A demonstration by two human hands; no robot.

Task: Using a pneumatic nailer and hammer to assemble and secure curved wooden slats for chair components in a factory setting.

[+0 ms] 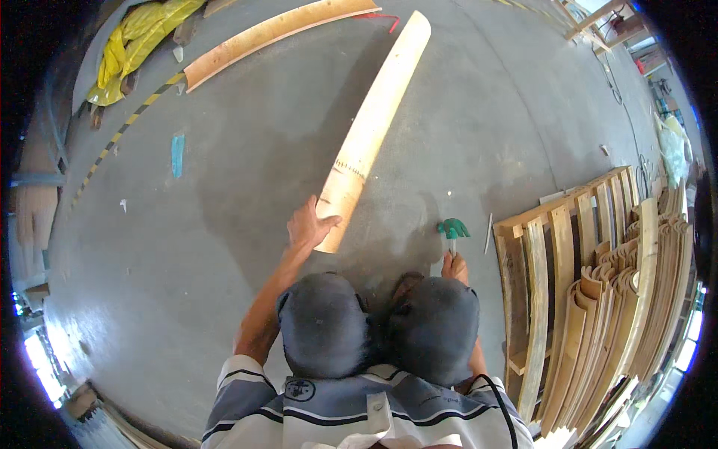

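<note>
Crouching over a grey, scuffed concrete floor [247, 187], knees drawn up in dark trousers. Left hand [308, 224] spread wide, palm pressing on the near end of a long, pale, gently curved plywood strip [374, 120] that lies flat on the concrete. Long axis of that strip running away from the hand, up and slightly rightward, far end rounded and well apart; a row of small pencil ticks crossing it just beyond the fingers. Right hand [454, 266] closed around the handle of a small green-headed tool [452, 228], held upright just to the right of the strip's near end, not touching it. Left hand plainly the one on the strip; the right near but apart. Beyond the strip's far end, a second curved wooden strip [277, 34], warmer brown, lying crosswise. Far right of the strip, a slatted wooden pallet [553, 224] carrying a stack of bent, smooth veneer pieces [621, 299] stood on edge. Far left of the strip, a crumpled yellow sheet [138, 41] and a black-and-yellow striped floor line [123, 131].
</note>
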